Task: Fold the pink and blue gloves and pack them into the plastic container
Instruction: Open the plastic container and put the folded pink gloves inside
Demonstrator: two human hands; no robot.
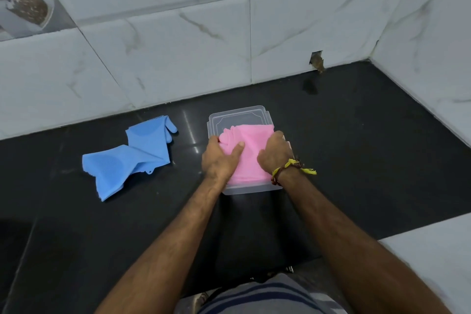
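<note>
Both hands are down on the pink gloves (pixel 251 153), right over the box (pixel 237 116). The left hand (pixel 220 157) clamps the left side of the pink bundle, thumb laid across the top and fingers curled round its edge. The right hand (pixel 275 151) grasps the right side, fingers wrapped over the far edge and knuckles up. A yellow thread band (pixel 293 167) sits on the right wrist, its loose ends sticking out to the right.

The pink gloves are folded into a flat, bunched pad that fills most of the clear box; the far end shows creased folds, and the near end reaches the box's front wall. The far rim of the box is bare and see-through. Whether the pad is fully seated inside or resting on the rim, I cannot tell.

Out to the left, well apart from the box, the 2 blue gloves (pixel 135 158) lie flat and unfolded on the black counter (pixel 356 148), overlapping each other, fingers of one pointing toward the wall (pixel 204 46).

The marble-tiled wall runs behind and round the right corner. A striped shirt (pixel 267 296) shows at the bottom edge.
</note>
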